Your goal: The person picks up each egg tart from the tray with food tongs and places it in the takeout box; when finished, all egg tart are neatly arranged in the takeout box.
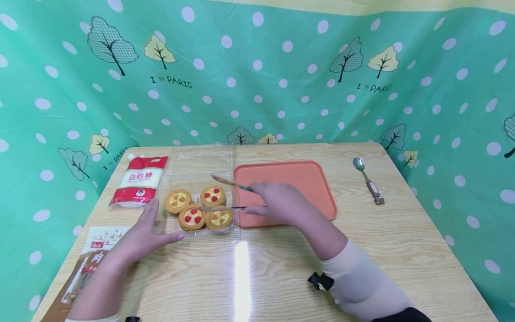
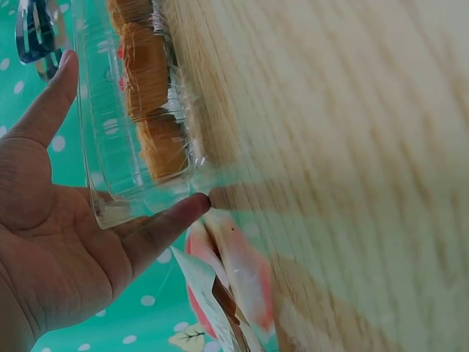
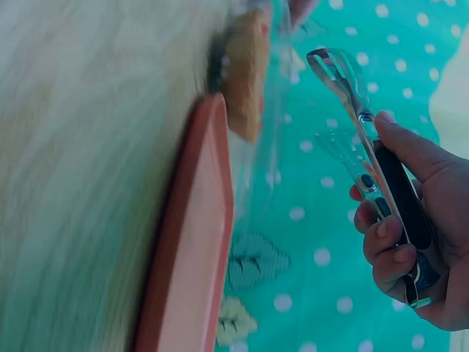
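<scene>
My left hand (image 1: 141,238) has its fingers spread at the near left corner of a clear plastic box (image 1: 201,162). In the left wrist view its fingers lie along the wall of the box (image 2: 91,147); whether they press on it I cannot tell. Several small round tarts (image 1: 192,218) sit in the box, some topped with red pieces, others with a yellow pattern. Metal tongs (image 3: 399,187) with black grips are held in my right hand (image 1: 281,203), its fingers curled round them. The tongs' jaws stand apart above the tarts.
A pink-orange tray (image 1: 327,190) lies right of the box, under my right hand. Farther right is a spoon (image 1: 368,181). On the left lie a red and white bag (image 1: 139,181) with Chinese print and a brown and white packet (image 1: 90,259).
</scene>
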`<state>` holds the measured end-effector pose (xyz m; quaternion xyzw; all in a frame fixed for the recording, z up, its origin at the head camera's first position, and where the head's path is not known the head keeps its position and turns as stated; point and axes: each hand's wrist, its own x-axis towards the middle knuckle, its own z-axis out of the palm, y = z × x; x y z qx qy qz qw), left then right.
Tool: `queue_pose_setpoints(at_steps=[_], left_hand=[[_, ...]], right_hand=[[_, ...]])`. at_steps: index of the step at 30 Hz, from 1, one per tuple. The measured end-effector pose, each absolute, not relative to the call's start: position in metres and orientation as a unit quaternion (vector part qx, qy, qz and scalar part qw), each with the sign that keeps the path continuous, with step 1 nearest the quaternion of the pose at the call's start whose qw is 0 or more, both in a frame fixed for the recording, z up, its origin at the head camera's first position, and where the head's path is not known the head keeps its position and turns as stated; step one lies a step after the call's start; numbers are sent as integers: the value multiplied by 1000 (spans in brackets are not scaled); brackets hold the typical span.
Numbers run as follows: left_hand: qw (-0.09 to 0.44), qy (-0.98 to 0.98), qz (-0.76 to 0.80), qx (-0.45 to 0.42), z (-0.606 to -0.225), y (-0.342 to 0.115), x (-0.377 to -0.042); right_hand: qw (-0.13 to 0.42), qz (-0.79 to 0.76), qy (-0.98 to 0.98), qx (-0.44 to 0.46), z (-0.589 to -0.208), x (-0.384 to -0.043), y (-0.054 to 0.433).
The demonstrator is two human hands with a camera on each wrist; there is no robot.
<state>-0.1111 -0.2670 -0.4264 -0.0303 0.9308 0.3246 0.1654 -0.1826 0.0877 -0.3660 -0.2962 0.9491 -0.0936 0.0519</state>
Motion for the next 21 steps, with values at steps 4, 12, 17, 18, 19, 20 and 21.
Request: queue_pose_setpoints(at_steps=[4,12,17,18,19,20,21], left_hand=[[165,931,324,-31,-426,-267,-111],[167,930,327,-32,-423,-266,-111],[164,930,328,-29,-424,-266,-111],[164,930,327,-28,-424,-266,-111],[163,931,325,-27,-425,-265,-110],[162,932,324,-27,-425,-265,-110],[162,932,323,-26,-426,-265,-110]], right_hand=[[47,-123,956,-261,-363,-189,112],[47,-183,962,-197,-363,-194,161],[26,-186,971,-150,-371,-196,192],[22,-185,972,-141,-373,-197,198],[19,-185,974,-132,-374,-198,205],[17,-186,975,-124,-375,-199,212],[18,-187,976,-115,-376,-199,218]])
